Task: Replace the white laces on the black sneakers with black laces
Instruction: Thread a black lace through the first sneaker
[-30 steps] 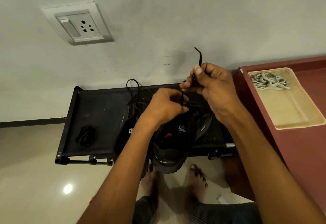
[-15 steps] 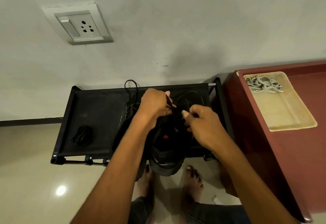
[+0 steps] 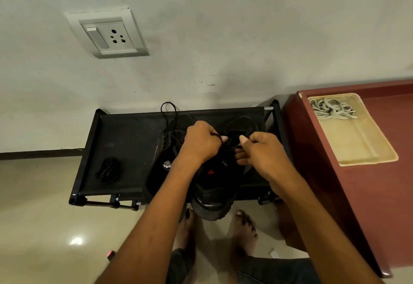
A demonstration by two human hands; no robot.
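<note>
While fists curl, left hand (image 3: 201, 141) and right hand (image 3: 263, 151) pinch black lace (image 3: 225, 143).

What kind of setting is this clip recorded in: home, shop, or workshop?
Most likely a room in a home, perhaps an entryway. A low black shoe rack stands against a plain wall with a switch-and-socket plate, a maroon cabinet stands beside it, and the person's bare feet rest on a glossy tiled floor.

We log two hands — left hand (image 3: 202, 141) and right hand (image 3: 262, 151) — each pinching black lace (image 3: 220, 137) above a black sneaker (image 3: 212, 185) on the rack (image 3: 125, 140).
</note>
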